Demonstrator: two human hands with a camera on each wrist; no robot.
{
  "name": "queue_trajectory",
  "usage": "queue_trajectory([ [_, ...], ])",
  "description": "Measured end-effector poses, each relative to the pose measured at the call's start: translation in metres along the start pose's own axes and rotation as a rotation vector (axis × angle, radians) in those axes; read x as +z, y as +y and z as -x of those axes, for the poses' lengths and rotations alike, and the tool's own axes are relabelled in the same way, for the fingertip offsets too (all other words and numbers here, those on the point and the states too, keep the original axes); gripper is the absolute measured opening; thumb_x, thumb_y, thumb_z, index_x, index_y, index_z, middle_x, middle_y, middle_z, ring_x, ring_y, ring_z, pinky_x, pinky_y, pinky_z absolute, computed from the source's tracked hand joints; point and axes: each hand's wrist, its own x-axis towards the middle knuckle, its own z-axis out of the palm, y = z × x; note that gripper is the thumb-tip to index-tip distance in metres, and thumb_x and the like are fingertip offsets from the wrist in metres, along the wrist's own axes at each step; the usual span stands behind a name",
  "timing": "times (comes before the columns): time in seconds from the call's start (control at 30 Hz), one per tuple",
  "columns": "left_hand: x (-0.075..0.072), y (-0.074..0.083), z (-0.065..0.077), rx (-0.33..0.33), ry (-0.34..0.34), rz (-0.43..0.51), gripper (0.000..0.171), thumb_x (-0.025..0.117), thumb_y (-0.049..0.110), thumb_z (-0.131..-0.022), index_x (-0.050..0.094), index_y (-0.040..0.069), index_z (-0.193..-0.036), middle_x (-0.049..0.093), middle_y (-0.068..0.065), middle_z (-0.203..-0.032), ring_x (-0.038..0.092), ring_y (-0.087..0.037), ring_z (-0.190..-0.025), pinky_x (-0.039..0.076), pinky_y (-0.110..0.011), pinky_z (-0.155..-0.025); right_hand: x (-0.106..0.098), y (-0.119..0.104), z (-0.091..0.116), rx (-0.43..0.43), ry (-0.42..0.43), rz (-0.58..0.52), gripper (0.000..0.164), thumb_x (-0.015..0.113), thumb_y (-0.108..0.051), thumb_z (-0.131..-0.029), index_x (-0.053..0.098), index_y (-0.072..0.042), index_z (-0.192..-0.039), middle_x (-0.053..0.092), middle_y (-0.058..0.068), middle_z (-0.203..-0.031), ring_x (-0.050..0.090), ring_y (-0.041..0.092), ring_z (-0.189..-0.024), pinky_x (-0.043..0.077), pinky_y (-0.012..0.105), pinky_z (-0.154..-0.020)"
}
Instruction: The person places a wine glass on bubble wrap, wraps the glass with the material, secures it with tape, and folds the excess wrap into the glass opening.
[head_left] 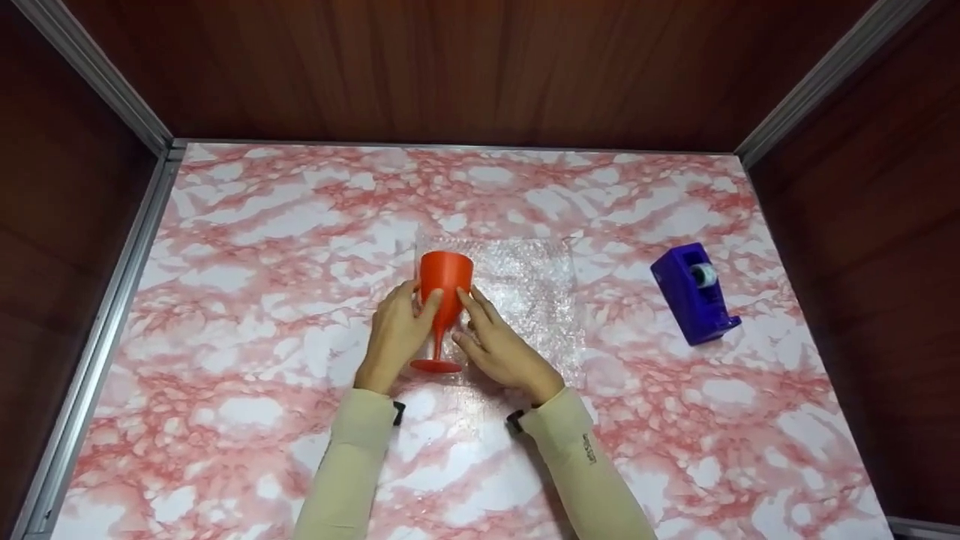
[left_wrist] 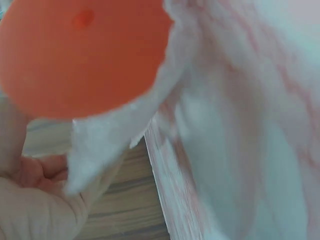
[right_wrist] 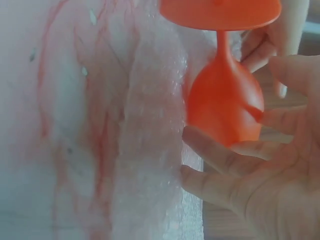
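An orange goblet point(head_left: 446, 277) lies along the left part of a clear bubble wrap sheet point(head_left: 529, 292), its bowl pointing away and its foot toward the person. From the left side, my left hand point(head_left: 394, 330) grips the bowl, thumb over the top and fingers at its side. My right hand point(head_left: 510, 356) touches the bowl's right side with nearly straight, spread fingers. In the right wrist view, the goblet's stem point(right_wrist: 223, 47) and foot show in front of the bowl. The round foot point(left_wrist: 85, 60) covers much of the left wrist view, hiding the bowl.
A blue-purple tape dispenser point(head_left: 686, 300) with a small roll of tape point(head_left: 703, 275) stands on the right part of the table. The tabletop point(head_left: 262, 375) has a red and white marbled pattern. Dark wood-grain panels point(head_left: 450, 67) enclose its back and sides.
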Motion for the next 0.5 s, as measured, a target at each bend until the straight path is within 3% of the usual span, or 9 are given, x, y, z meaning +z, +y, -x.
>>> queue_trajectory([
  [0.17, -0.006, -0.006, 0.0, 0.07, 0.029, 0.046, 0.037, 0.051, 0.019, -0.105, 0.064, -0.007, -0.128, 0.066, -0.021, -0.124, 0.061, -0.035, -0.116, 0.047, -0.047, -0.1, -0.002, 0.001, 0.0, -0.024, 0.026, -0.005, 0.065, 0.048, -0.031, -0.107, 0.018, -0.017, -0.162, 0.018, 0.016, -0.164, 0.055, 0.03, -0.124, 0.044, 0.045, -0.104],
  [0.33, -0.006, -0.009, 0.0, 0.103, 0.006, 0.063, 0.036, 0.049, 0.011, -0.102, 0.062, -0.005, -0.132, 0.065, -0.019, -0.127, 0.063, -0.028, -0.104, 0.051, -0.043, -0.093, -0.004, 0.005, 0.001, -0.039, 0.074, 0.0, 0.061, 0.051, -0.026, -0.106, 0.025, -0.012, -0.16, 0.022, 0.012, -0.163, 0.044, 0.03, -0.136, 0.037, 0.044, -0.11],
  [0.5, -0.007, -0.013, -0.001, 0.141, 0.016, 0.052, 0.041, 0.051, -0.006, -0.094, 0.065, 0.001, -0.131, 0.067, -0.017, -0.123, 0.062, -0.028, -0.093, 0.051, -0.042, -0.083, -0.005, 0.008, 0.001, -0.045, 0.087, -0.027, 0.06, 0.051, -0.024, -0.105, 0.028, -0.011, -0.159, 0.021, 0.008, -0.164, 0.045, 0.027, -0.135, 0.037, 0.042, -0.11],
])
